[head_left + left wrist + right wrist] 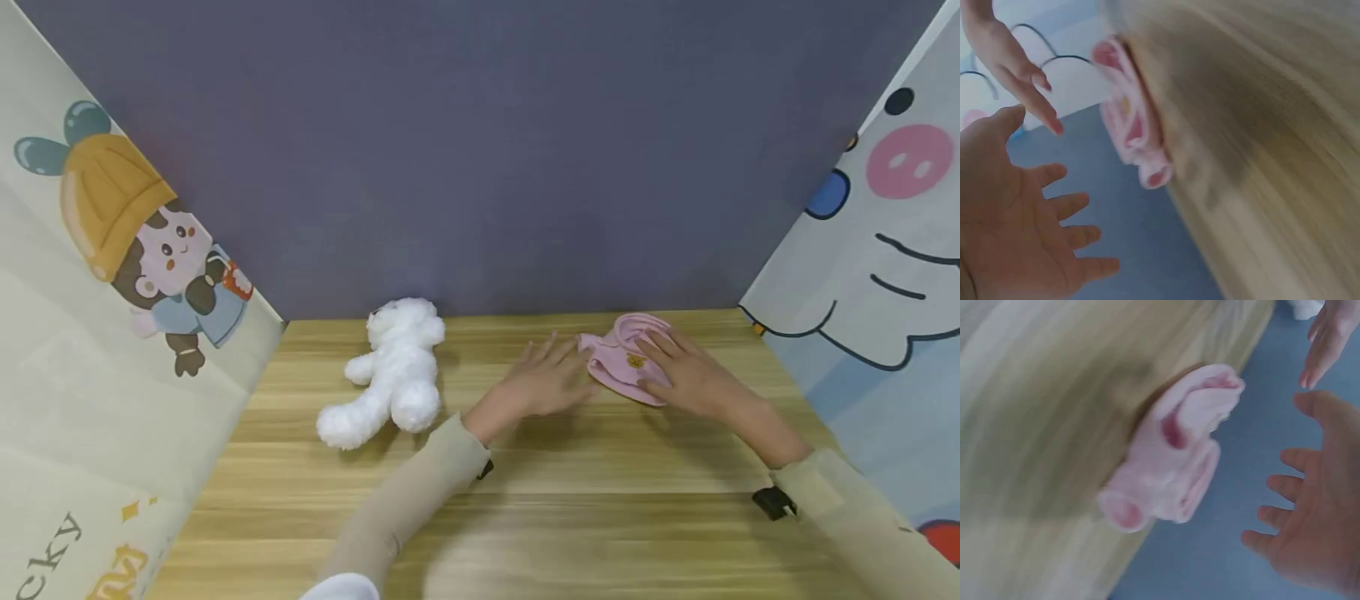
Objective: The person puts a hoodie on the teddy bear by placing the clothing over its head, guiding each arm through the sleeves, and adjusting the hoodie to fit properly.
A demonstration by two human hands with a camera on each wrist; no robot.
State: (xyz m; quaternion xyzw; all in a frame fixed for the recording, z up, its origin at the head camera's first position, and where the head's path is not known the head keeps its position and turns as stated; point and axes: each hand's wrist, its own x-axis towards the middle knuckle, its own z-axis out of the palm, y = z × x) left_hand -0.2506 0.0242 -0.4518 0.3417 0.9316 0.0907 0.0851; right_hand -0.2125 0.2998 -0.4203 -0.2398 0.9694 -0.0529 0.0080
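Observation:
A small pink hoodie (626, 379) with a little bear print lies on the wooden table towards the right. My right hand (693, 377) hovers over its right side, fingers spread and nothing held; in the right wrist view a gap separates that hand (1319, 506) from the pink cloth (1163, 456). To the left of the garment is my left hand (542, 385), its fingers extended. The left wrist view shows this palm (1019, 219) raised off the table, apart from the hoodie (1125, 106). Farther left, a white plush toy (405, 358) lies on the table.
A dark grey-blue panel (510, 167) stands along the table's back edge. Printed side walls flank the wooden tabletop (570, 533): a cartoon child (172, 250) on the left, a pig-like figure (907, 242) on the right.

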